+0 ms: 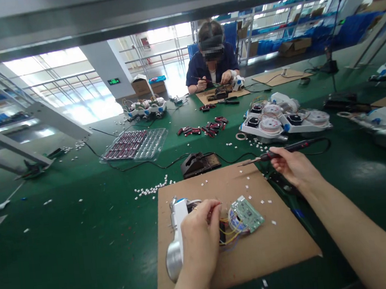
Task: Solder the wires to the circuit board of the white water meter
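Note:
My right hand (294, 168) is closed round the handle of a soldering iron (266, 156), whose metal tip points left over the far edge of a cardboard sheet (273, 255). Above that sheet, my left hand (204, 230) pinches with thumb and forefinger; what it holds is too small to make out. Under and beside it lies a white and silver device (178, 233), partly covered by the hand. Yellow and blue wires (229, 239) run from there to a green circuit board (248, 214), which rests tilted on a round part to the right.
A soldering iron stand (200, 163) sits behind the cardboard. Beyond are a clear tray (136, 145) of small parts, loose red-black parts (208, 128) and white housings with coils (280, 117). White bits (151, 189) lie scattered. Across the bench a person (213, 59) works.

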Available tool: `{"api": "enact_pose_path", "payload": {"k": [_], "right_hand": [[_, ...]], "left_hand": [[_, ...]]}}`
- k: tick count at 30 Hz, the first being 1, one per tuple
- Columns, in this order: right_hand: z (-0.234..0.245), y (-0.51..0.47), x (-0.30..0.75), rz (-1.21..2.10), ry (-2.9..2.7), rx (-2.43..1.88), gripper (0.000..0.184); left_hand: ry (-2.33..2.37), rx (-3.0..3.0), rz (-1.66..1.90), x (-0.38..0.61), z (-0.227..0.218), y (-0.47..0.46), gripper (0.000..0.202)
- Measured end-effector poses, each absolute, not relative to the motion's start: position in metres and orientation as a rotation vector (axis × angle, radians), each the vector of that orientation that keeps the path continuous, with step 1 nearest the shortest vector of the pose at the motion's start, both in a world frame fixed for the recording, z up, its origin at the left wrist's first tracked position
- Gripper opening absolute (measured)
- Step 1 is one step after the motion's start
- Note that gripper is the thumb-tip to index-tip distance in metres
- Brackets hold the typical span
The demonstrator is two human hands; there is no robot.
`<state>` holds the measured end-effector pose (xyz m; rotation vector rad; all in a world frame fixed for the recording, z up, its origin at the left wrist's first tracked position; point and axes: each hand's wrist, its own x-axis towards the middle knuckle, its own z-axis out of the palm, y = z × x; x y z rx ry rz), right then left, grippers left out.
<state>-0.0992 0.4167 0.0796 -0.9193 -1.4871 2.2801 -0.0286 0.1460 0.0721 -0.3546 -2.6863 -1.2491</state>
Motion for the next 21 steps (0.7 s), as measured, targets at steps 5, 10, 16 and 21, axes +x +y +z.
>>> {"api": "enact_pose_path", "payload": {"k": [5,10,16,21], "right_hand": [[0.072,0.403,-0.077,2.345,-1.402,-0.832,0.027],[0.058,0.39,-0.083,2.308,-1.36,-0.683,0.057],[0.061,0.376,-0.075,2.236,-1.337,-0.377,0.053],[0.057,0.357,-0.051,2.043,-1.391,-0.377,0.043]], "left_hand": [[-2.632,-0.403,-1.17,-0.023,0.077,0.147,0.012],[-2.642,-0.377,-1.126,-0.02,0.079,0.151,0.012],[-2.822,-0.293,-1.223,-0.017,0.077,0.162,0.015],[-2.891,-0.219,-1.219,-0.018,0.077,0.168,0.013]]}}
